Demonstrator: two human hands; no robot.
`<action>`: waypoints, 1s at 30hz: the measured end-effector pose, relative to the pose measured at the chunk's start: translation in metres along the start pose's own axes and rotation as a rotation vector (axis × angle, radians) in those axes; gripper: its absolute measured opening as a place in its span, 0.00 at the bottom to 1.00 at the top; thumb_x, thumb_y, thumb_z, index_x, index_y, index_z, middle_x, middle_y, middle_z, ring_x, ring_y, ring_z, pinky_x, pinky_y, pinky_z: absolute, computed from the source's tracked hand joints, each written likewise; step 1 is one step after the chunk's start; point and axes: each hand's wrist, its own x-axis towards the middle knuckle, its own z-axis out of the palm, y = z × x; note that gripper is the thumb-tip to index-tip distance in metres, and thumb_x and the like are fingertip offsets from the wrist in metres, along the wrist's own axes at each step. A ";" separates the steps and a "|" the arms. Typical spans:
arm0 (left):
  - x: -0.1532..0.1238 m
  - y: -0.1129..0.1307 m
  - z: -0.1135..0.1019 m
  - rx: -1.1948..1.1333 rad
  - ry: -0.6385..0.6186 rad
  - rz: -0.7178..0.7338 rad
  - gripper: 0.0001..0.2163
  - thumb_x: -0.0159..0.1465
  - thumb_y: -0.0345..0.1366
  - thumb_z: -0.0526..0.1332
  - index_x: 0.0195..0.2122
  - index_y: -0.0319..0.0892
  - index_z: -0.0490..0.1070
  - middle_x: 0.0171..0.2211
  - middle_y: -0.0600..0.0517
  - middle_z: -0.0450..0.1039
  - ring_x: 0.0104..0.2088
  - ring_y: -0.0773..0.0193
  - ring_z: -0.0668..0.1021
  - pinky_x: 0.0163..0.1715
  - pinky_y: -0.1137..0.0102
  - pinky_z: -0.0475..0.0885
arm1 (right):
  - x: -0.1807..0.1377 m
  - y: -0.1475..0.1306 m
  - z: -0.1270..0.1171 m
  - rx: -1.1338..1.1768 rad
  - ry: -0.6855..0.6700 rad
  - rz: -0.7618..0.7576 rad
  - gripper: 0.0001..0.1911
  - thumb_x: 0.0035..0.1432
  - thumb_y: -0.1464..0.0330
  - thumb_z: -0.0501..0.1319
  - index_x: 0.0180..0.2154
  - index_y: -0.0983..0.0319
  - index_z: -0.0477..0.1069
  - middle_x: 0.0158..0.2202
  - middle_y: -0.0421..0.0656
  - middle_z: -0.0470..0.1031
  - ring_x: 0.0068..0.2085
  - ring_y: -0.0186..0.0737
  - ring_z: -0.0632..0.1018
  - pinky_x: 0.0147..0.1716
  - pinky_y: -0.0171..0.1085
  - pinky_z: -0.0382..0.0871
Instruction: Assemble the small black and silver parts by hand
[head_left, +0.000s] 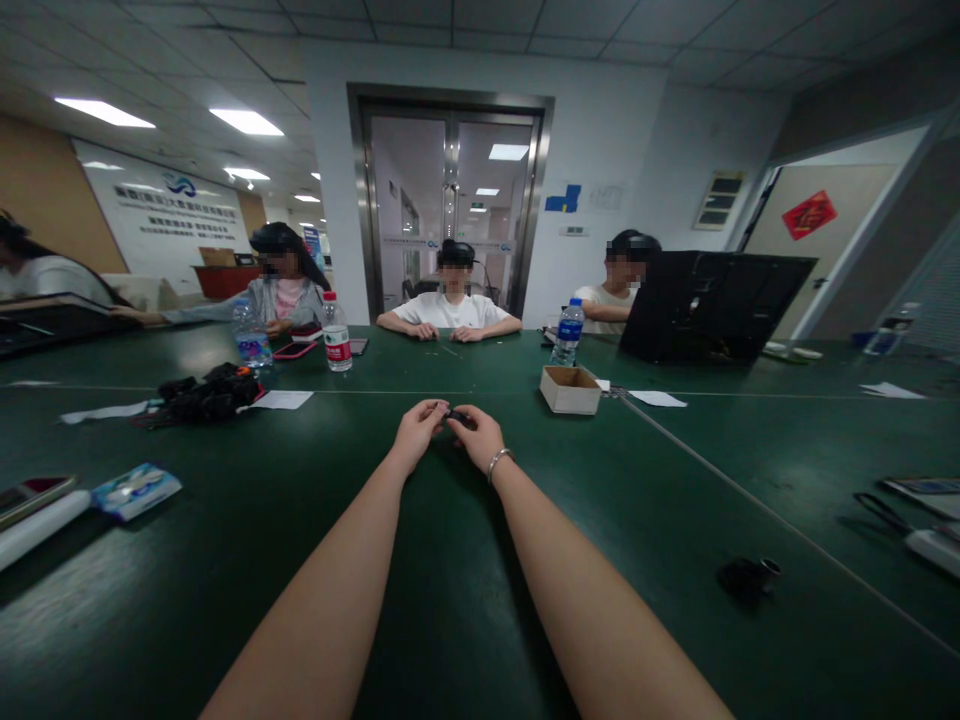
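Both my arms reach forward over the dark green table (450, 560). My left hand (417, 436) and my right hand (477, 434) meet near the middle, fingertips pinched around a small black object (454, 416). Its kind is too small to make out, and the fingers cover part of it. A silver bracelet (498, 462) circles my right wrist. To the right of my hands, a small open cardboard box (570, 392) stands on the table.
On the left lie a heap of black items (210, 397), a blue-white packet (137, 491) and a phone (34, 498). Bottles (337, 335) stand farther back. A black object (746, 580) lies at right, with a large black screen (709, 305) behind. Several people sit around the table.
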 end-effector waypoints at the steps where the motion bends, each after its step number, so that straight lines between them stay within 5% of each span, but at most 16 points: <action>1: 0.000 0.000 -0.001 0.029 -0.010 0.011 0.16 0.51 0.46 0.64 0.38 0.43 0.73 0.37 0.49 0.72 0.37 0.65 0.73 0.36 0.71 0.67 | 0.000 0.000 0.000 0.007 0.000 0.006 0.13 0.48 0.64 0.61 0.38 0.59 0.71 0.27 0.36 0.68 0.19 0.27 0.70 0.20 0.29 0.64; 9: -0.002 0.003 0.000 0.072 -0.016 0.002 0.13 0.50 0.40 0.66 0.35 0.41 0.75 0.34 0.47 0.74 0.38 0.61 0.73 0.37 0.70 0.67 | 0.003 0.003 -0.001 0.102 -0.001 0.052 0.12 0.45 0.70 0.64 0.36 0.63 0.71 0.22 0.35 0.69 0.20 0.30 0.74 0.21 0.29 0.65; 19: 0.003 -0.004 -0.004 0.029 0.013 -0.043 0.12 0.49 0.39 0.67 0.33 0.39 0.75 0.31 0.48 0.73 0.32 0.65 0.72 0.35 0.70 0.67 | 0.008 0.007 -0.007 0.501 0.001 0.154 0.08 0.48 0.74 0.61 0.35 0.65 0.70 0.25 0.39 0.74 0.23 0.32 0.78 0.28 0.31 0.70; 30: 0.002 0.000 -0.003 0.005 0.021 -0.069 0.12 0.48 0.40 0.67 0.31 0.38 0.75 0.30 0.49 0.73 0.29 0.67 0.72 0.35 0.71 0.66 | 0.007 0.013 -0.012 0.542 -0.087 0.106 0.14 0.44 0.73 0.63 0.38 0.63 0.69 0.25 0.38 0.75 0.29 0.34 0.79 0.32 0.32 0.70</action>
